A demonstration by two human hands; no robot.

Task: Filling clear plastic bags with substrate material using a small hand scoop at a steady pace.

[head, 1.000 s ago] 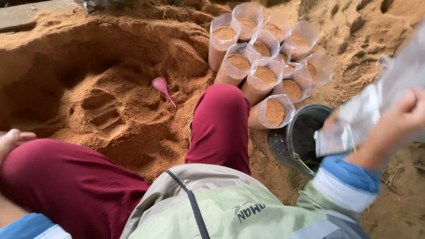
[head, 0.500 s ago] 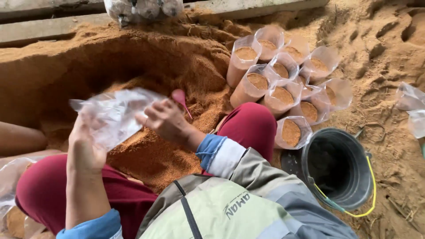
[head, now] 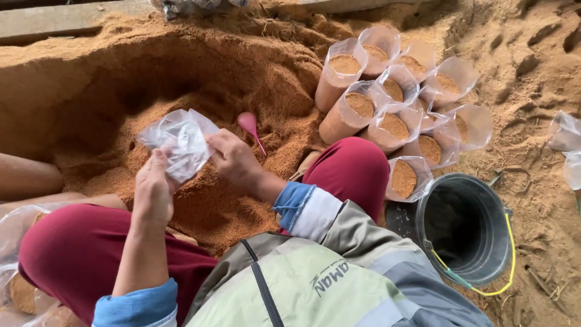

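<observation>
Both hands hold one empty clear plastic bag (head: 177, 140) over a heap of orange-brown sawdust (head: 200, 91). My left hand (head: 152, 189) pinches its lower edge, and my right hand (head: 233, 158) grips its right side. A small pink scoop (head: 249, 125) sticks out of the sawdust just right of my right hand. Several filled clear bags (head: 393, 97) stand upright in a cluster at the upper right.
A black bucket (head: 466, 227) with a yellow handle stands at the lower right beside my knee. Loose empty bags (head: 566, 142) lie at the right edge. A wooden plank (head: 66, 18) runs along the top, and another filled bag (head: 18, 254) sits at the lower left.
The bag came from far right in my right hand to the middle. My left hand rose and took its edge. Both hands now hold it lower, over the sawdust.
</observation>
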